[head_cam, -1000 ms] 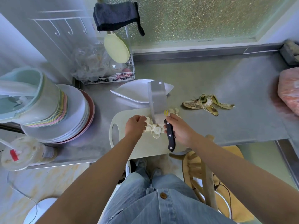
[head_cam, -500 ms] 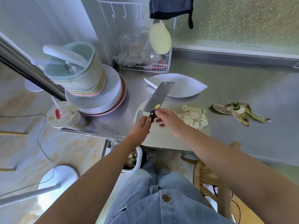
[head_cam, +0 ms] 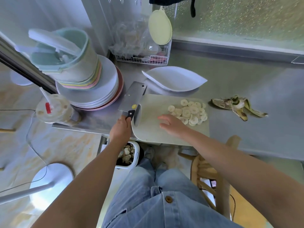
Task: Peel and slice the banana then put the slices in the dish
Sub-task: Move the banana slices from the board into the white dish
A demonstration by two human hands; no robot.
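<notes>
The white leaf-shaped dish [head_cam: 174,79] sat on the steel desk [head_cam: 246,83], just beyond the cutting board [head_cam: 151,130]. The banana slices [head_cam: 190,112] lay heaped on the board's far right part, none of them in the dish yet. The banana peel [head_cam: 238,106] lay on the desk to the right of the board.

The left grip [head_cam: 120,129] was grasping the black handle of the cleaver [head_cam: 131,96], whose blade pointed away over the desk just left of the board. Whether the blade touched the desk could not be told. The right grip [head_cam: 172,125] was released, fingers spread over the board just near-left of the slices.

At far left, pastel bowls [head_cam: 74,66] holding white utensils stood on a stack of plates [head_cam: 98,91]. A wire basket [head_cam: 148,60] held crumpled clear bags. A white bin [head_cam: 133,157] under the desk held pale pieces too blurred to identify.

The blade bore a yellow sticker [head_cam: 134,106], and the straw of a lidded cup [head_cam: 54,109] a red tag. Neither was readable. A dark cloth [head_cam: 171,0] was cut off at the top edge.
</notes>
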